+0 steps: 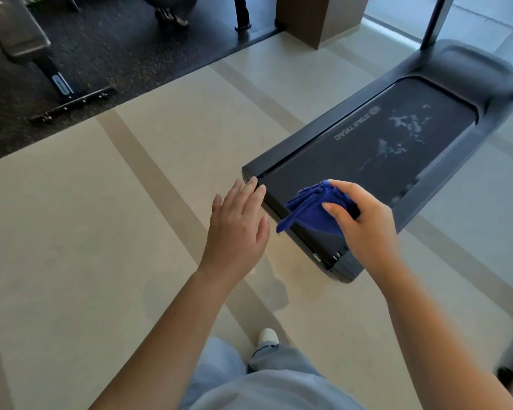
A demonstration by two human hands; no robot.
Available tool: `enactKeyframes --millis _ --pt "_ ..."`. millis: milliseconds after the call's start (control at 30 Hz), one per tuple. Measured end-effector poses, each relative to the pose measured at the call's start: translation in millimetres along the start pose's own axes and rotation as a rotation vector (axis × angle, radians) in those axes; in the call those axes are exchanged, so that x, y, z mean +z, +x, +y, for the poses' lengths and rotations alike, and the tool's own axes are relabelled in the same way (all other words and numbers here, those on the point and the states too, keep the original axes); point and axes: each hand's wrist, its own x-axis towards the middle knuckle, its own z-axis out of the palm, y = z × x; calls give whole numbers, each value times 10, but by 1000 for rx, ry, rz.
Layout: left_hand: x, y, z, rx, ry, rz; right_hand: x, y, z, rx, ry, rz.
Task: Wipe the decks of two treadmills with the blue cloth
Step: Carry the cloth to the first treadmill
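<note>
Nearest me I see pale blue trousers [267, 386] and a white shoe [268, 335] on the beige floor [86, 232]. My left hand [237, 229] is spread flat, holding nothing, fingertips by the rear corner of the dark grey treadmill [444, 179]. My right hand [365, 223] grips the bunched blue cloth [311, 208] above the rear end of its black deck [353, 161]. Farther up the deck lie white smears [406, 122].

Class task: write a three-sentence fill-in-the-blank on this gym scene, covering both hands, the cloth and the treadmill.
1. The right hand grips a crumpled ____ cloth.
2. The left hand, fingers straight, holds ____.
3. Pale lettering on the long black treadmill deck reads STAR ____.
Missing words: blue; nothing; TRAC.
</note>
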Motion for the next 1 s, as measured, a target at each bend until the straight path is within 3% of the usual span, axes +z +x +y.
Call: enactKeyframes --millis 567,1000 --pt "-52 2733 -2374 191 -32 -35 1810 2848 -749 126 -30 49" --pt "364 4779 -3198 334 -74 -138 2265 4801 -737 242 21 178"
